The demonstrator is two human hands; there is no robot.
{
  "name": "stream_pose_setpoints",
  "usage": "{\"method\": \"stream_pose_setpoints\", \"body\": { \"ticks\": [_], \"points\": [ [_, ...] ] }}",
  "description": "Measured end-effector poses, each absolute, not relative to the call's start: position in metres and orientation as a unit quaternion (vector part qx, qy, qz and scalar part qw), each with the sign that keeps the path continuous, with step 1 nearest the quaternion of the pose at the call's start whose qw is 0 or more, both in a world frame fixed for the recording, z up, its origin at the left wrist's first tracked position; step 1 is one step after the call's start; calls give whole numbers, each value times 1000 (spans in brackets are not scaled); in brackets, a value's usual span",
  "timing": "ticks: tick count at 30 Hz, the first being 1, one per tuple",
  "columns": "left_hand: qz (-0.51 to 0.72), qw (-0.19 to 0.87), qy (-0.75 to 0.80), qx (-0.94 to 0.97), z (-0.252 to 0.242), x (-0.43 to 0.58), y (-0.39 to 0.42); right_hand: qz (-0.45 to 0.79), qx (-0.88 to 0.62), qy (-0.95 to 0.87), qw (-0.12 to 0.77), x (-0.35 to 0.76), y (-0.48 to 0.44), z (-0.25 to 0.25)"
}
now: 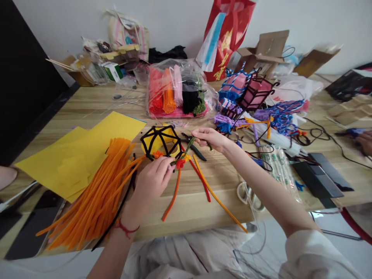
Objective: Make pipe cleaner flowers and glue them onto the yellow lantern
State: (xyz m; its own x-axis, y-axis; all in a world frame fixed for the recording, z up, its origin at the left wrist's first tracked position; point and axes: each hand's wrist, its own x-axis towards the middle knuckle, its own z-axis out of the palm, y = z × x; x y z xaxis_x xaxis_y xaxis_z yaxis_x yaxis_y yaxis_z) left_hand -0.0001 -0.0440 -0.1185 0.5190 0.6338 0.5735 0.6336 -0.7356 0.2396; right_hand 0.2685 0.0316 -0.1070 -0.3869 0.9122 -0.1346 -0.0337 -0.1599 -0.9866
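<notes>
Near the tabletop's [157, 226] left edge, yellow paper [116, 128] lies in sheets beside unworked orange stems [87, 205]. Mid-tabletop, the black frame [163, 142] looks fully built, an orange flower [158, 154] at its lower rim. The left hand [154, 176] pinches the green stem [190, 144] near a finished-looking red flower [180, 164]; the right hand [209, 138] grips its upper end, apparently mid-shaping. Toward the near edge, a red stem [200, 182] trails straight, seemingly unshaped.

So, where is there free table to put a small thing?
Between the yellow-orange strip and the scissors; also behind the yellow paper, before the white-green box. Crowded: along the wall and around the left hand.
</notes>
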Motion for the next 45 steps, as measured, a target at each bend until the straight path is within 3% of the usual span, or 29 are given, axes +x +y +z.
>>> {"method": "stream_pose_setpoints", "body": {
  "ticks": [9,12,15,20,24,30,36,45],
  "points": [
    [357,21,368,858,-124,5,-49,611,-355,-455,542,237,1,-110],
    [360,20,376,854,-125,4,-49,432,-413,-557,578,230,-28,-111],
    [360,25,378,852,-124,2,-48,266,-411,-705,513,230,-54,-108],
    [348,39,373,859,-123,3,-46,434,-375,-649,500,228,-65,-105],
    [350,58,371,858,-116,-1,-50,463,-355,-625,519,224,-50,-111],
    [389,195,376,818,-84,-26,-58,562,-345,-588,469,232,-25,-109],
    [323,91,409,848,-81,-29,-34,614,-320,-574,438,239,-4,-107],
    [324,81,374,865,-100,-22,-37,568,-344,-552,505,226,10,-112]
  ]
}}
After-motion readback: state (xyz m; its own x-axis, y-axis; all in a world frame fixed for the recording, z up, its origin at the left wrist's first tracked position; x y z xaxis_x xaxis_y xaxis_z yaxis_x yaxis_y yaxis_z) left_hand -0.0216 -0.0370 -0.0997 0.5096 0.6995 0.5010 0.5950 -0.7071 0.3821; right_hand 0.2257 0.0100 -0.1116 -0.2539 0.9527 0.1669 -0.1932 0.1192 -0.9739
